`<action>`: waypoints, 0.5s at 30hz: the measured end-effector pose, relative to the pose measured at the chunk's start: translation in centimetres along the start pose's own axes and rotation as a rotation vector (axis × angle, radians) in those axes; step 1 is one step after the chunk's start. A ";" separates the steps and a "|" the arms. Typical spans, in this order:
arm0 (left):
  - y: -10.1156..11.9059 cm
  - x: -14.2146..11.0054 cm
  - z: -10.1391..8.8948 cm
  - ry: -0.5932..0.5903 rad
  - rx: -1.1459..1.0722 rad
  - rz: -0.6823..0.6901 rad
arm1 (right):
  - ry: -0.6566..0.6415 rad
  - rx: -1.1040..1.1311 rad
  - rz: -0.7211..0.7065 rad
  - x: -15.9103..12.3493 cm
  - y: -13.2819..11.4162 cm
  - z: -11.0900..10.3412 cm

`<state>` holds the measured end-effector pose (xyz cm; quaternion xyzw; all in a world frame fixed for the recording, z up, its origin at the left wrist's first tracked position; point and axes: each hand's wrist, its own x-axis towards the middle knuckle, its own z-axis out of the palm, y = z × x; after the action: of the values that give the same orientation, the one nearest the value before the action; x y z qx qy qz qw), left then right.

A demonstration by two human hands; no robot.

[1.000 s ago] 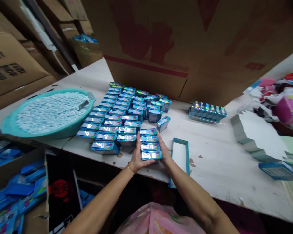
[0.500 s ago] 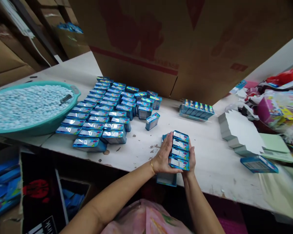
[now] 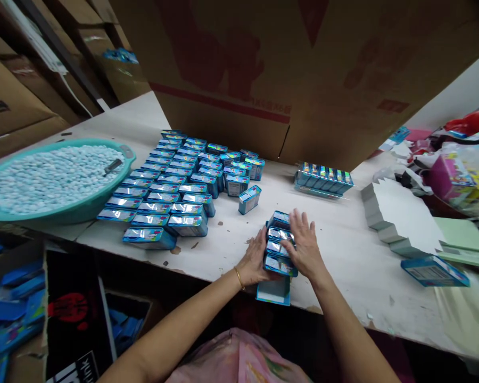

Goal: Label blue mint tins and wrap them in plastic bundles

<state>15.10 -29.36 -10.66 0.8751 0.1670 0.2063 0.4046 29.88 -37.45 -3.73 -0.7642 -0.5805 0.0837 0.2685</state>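
Several small blue boxes (image 3: pixel 280 248) with shiny tops stand in a row near the table's front edge. They sit over a shallow blue carton (image 3: pixel 273 291), whose pale inside shows at the near end; whether they are fully down in it I cannot tell. My left hand (image 3: pixel 256 260) grips the row along its left side, partly hidden behind the boxes. My right hand (image 3: pixel 306 246) is open, fingers spread, its thumb touching the box tops and its palm over their right side. One more small blue box (image 3: pixel 249 200) stands alone beyond my hands.
Rows of blue boxes (image 3: pixel 163 197) stand on the left, beside a turquoise basin (image 3: pixel 130 159) of pale blue pieces with a scoop. A large cardboard box (image 3: pixel 231 64) walls off the back. Rightward are a wrapped row (image 3: pixel 323 181), stacked white card (image 3: pixel 407 218) and a blue carton (image 3: pixel 435 270).
The row of boxes has moved slightly left and over the carton. My right hand has released their right side and spread open on top. My left hand stays at their left side.
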 end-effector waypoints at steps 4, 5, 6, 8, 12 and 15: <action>0.2 -0.7 -0.4 -0.037 -0.031 -0.022 | -0.273 -0.273 -0.231 1.9 -1.4 -1.5; 0.2 -0.9 -0.8 -0.041 -0.060 -0.008 | -0.267 -0.296 -0.266 3.1 -1.7 -1.6; 0.2 -1.2 -1.3 -0.028 -0.098 0.002 | -0.233 -0.298 -0.293 4.7 -2.0 -1.5; 0.0 -1.7 -2.5 0.059 -0.180 -0.014 | -0.141 -0.247 -0.320 8.6 -2.4 -0.6; -1.4 -0.9 -5.8 0.322 -0.231 -0.147 | -0.239 -0.058 -0.123 16.7 -2.2 3.3; -3.5 2.3 -8.5 0.462 -0.217 -0.276 | -0.349 0.133 0.097 19.7 -1.9 6.1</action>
<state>12.44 -20.75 -7.88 0.7256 0.3493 0.3598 0.4712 31.74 -16.79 -4.32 -0.7457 -0.5738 0.2663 0.2092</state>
